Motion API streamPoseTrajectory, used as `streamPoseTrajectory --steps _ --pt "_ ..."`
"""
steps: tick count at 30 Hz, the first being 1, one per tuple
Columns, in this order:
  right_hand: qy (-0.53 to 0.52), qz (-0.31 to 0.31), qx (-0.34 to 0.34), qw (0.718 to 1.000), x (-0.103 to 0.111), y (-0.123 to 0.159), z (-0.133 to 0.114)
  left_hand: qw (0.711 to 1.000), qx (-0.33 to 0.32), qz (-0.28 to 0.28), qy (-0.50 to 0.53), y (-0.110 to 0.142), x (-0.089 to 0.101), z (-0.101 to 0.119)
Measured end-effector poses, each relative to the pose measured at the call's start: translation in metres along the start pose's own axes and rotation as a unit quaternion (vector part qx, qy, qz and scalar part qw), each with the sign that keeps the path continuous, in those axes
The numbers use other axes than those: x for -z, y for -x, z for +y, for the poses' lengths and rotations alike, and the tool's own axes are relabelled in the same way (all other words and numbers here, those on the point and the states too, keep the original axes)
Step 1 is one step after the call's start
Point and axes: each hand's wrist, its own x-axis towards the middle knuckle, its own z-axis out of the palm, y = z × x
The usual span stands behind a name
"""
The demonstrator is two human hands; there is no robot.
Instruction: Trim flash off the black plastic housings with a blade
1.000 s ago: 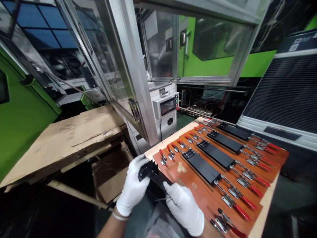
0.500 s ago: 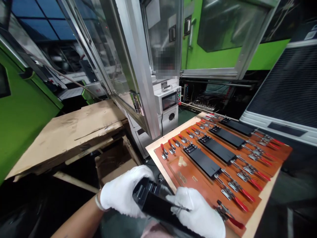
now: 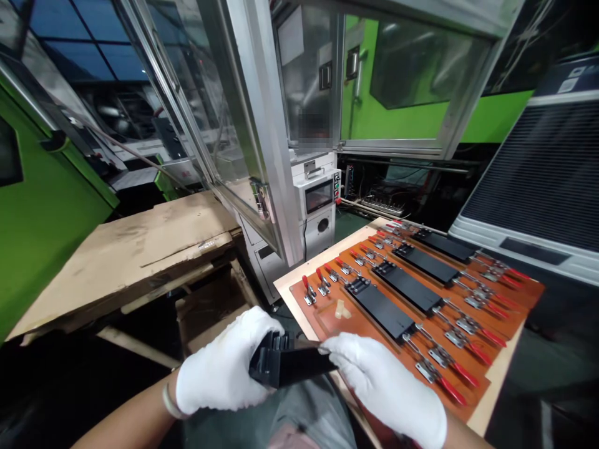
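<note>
A long black plastic part [image 3: 299,366] with ribbed slots at its left end is held up above my lap. My left hand [image 3: 227,362], in a white glove, wraps around the slotted end. My right hand [image 3: 381,386], also gloved, has its fingers closed at the other end, along the upper edge. Whether a small tool is also between those fingers I cannot make out. Beyond my right hand, an orange fixture board [image 3: 327,317] carries several black plates [image 3: 381,307] of similar shape, with red-handled toggle clamps [image 3: 447,383] at their ends.
To the left is a wooden table [image 3: 154,234] covered with cardboard, with an open cardboard box [image 3: 206,321] below. A metal-framed clear door [image 3: 262,125] stands ahead, beside a white machine with a control screen [image 3: 319,196]. Green machines [image 3: 42,181] flank the space.
The black part has swung to a flatter angle and its slotted end faces me more. My right hand has moved up and slightly right along it. The view has shifted slightly.
</note>
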Motion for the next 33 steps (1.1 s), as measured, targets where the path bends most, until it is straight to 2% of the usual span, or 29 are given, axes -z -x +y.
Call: streamPoseTrajectory --steps 3,8,11,15,17,19,22,25,27,31,33 --pt "0.061 -0.030 0.001 0.998 0.003 -0.001 -0.014 0.998 -0.015 0.018 -0.054 0.000 -0.002 -0.001" --pt "0.129 -0.036 -0.016 0.991 0.000 -0.002 -0.023 0.993 -0.031 0.039 -0.103 0.001 -0.005 -0.004" --pt "0.184 -0.017 -0.015 0.983 -0.007 -0.004 -0.020 0.992 -0.040 0.039 -0.112 0.000 -0.006 -0.007" --pt "0.297 0.036 -0.025 0.954 -0.013 -0.013 -0.012 0.990 -0.037 0.037 -0.130 -0.004 -0.009 -0.015" --pt "0.304 0.052 -0.022 0.951 -0.013 -0.017 -0.008 0.990 -0.032 0.033 -0.130 -0.006 -0.011 -0.019" --pt "0.277 0.050 -0.012 0.959 -0.010 -0.018 -0.006 0.991 -0.028 0.029 -0.127 -0.006 -0.012 -0.022" --pt "0.225 0.014 -0.004 0.974 -0.008 -0.016 -0.007 0.991 -0.033 0.032 -0.125 -0.007 -0.012 -0.023" --pt "0.210 -0.015 -0.009 0.978 -0.009 -0.015 -0.011 0.991 -0.039 0.033 -0.125 -0.008 -0.012 -0.021" --pt "0.243 -0.013 -0.016 0.970 -0.010 -0.017 -0.012 0.991 -0.040 0.024 -0.125 -0.009 -0.012 -0.019" --pt "0.346 0.006 -0.051 0.937 -0.008 -0.026 -0.008 0.989 -0.038 -0.003 -0.142 -0.011 -0.013 -0.019" --pt "0.343 0.007 -0.053 0.938 -0.005 -0.029 -0.005 0.990 -0.035 -0.008 -0.139 -0.010 -0.013 -0.021"
